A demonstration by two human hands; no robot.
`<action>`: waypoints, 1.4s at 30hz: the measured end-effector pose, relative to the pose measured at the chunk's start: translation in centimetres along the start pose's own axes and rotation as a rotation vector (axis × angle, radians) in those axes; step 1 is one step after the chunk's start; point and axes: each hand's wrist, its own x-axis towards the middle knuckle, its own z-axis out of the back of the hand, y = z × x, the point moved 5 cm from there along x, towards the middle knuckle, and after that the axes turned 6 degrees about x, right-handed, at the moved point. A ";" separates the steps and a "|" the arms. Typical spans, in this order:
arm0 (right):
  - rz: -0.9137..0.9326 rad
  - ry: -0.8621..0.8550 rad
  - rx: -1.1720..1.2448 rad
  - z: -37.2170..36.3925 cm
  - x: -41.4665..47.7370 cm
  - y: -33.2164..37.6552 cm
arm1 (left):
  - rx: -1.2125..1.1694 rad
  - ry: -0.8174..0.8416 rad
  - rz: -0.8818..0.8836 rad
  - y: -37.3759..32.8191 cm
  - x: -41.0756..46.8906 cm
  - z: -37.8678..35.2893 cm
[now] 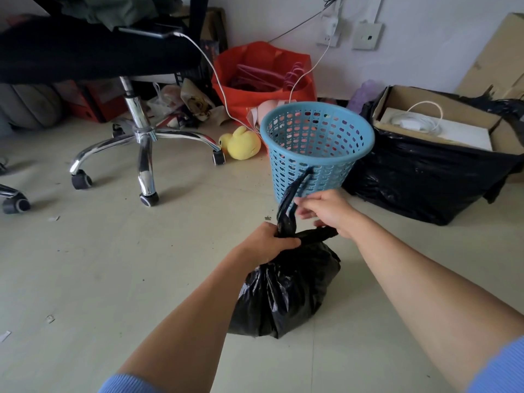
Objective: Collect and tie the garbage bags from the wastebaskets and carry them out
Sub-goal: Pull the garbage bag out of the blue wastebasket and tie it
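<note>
A small, full black garbage bag (286,290) sits on the pale floor in front of me. My left hand (269,242) is closed around its gathered neck. My right hand (326,212) pinches the bag's handle strips, one strip rising up in front of the wastebasket and another lying under the wrist. Just behind the bag stands a blue perforated wastebasket (314,148), upright and with no bag in it.
An office chair (141,131) with a chrome wheeled base stands at the left. A yellow plush duck (241,141) and an orange bag (263,80) lie behind the wastebasket. At the right a large black bag (425,177) wraps a cardboard box. A white cable (215,78) hangs from the chair.
</note>
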 end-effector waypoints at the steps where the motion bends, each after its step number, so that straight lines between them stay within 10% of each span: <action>1: -0.023 0.011 -0.037 0.2 -0.1 -0.6 | -0.080 -0.013 0.025 0.4 0.0 0.2; 16: -0.233 0.115 -0.077 -0.9 -0.6 0.5 | -0.366 -0.026 0.228 2.9 0.6 3.1; 24: -0.258 0.573 -0.174 -5.3 -2.9 0.4 | -0.759 0.026 0.217 3.2 1.2 4.2; 29: -0.284 0.511 -0.479 -5.0 -2.8 -1.5 | -0.777 -0.072 0.137 3.3 1.0 4.3; 35: 0.093 0.068 -0.134 -1.3 -0.9 1.4 | -0.684 0.114 0.019 2.3 0.4 4.8; 42: 0.170 0.226 -0.507 -3.9 -0.6 1.0 | -0.444 0.068 -0.079 -0.2 0.0 4.4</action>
